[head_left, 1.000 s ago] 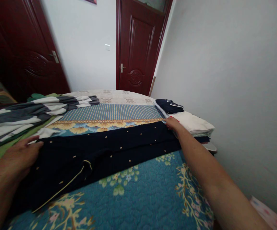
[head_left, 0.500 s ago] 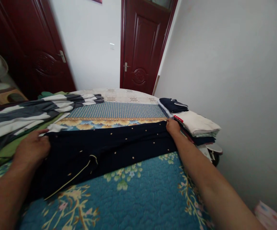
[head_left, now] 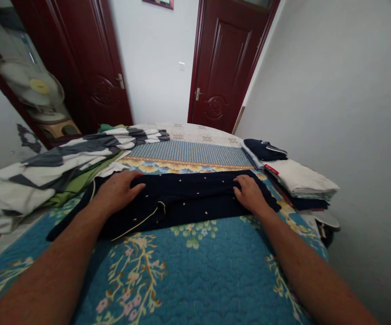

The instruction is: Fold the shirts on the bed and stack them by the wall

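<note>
A dark navy garment [head_left: 195, 203] with small pale motifs and pale yellow piping lies stretched sideways on the bed, in a long folded strip. Its kind I cannot make out for sure. My left hand [head_left: 119, 189] rests on its left part, thumb apart from the fingers. On the right part lies my right hand [head_left: 247, 192], fingers spread and slightly bent on the cloth. Beyond my right hand, the garment's right end extends toward the stacked clothes. A piped edge runs to the left of my left hand.
A teal quilted bedspread [head_left: 195, 271] with flowers covers the bed. Striped grey-and-white fabric [head_left: 80, 153] and a green cloth [head_left: 76, 180] are heaped at the left. Folded clothes [head_left: 303, 178] are stacked at the right by the wall. A fan [head_left: 36, 85] stands far left.
Both hands have moved inward from the garment's ends and lie on top of it, fingers loosened. The garment now rests flat on the bed. The view has turned a little left.
</note>
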Demonstrator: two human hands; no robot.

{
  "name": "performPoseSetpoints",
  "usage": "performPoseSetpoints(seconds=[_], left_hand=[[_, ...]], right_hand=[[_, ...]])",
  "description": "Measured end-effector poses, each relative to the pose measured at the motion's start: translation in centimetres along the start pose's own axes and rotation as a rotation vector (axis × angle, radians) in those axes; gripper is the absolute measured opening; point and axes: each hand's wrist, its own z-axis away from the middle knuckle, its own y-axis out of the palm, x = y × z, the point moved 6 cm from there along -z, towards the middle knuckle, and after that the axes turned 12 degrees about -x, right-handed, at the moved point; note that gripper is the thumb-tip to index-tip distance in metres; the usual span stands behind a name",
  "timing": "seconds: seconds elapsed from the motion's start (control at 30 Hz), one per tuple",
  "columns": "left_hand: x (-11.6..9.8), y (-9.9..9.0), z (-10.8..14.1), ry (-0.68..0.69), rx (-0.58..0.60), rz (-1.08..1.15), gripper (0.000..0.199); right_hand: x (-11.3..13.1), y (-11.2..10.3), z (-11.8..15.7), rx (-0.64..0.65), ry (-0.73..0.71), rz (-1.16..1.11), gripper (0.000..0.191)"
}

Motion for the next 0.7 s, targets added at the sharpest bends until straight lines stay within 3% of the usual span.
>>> performPoseSetpoints(seconds=[0.1,0.2,0.37,0.43,0.57,0.7], left_hand=[[-3.4,1.5,1.4,0.103,0.272,0.235,0.048],[-5.6,1.8,2.4,0.190,0.358,0.291,0.043],[-5.0,1.3,2.5,0.162,0.448,0.419,0.041],[-3.7,1.1,1.9,0.109,0.391,0.426,0.036],[-0.9,1.0,0.7,0.049,0.224,0.401,0.037],[1.0,2.2,0.9,0.127,0.186,0.313,0.044]], right_hand=[[2.4,0.1,1.6,0.128,-0.085,-0.061,0.022],[2.8,-0.4,2.0,0.185,-0.062,0.027,0.020],[4.7,-1.7,2.1,0.150,-0.058,0.092,0.022],[7.7,-2.3,2.3,0.091,-0.124,-0.024,0.025],[16.8,-3.5,3.4,-0.012,-0.350,-0.295,0.044],[25.1,-2.6,4.3,0.012,-0.536,-0.306,0.057]])
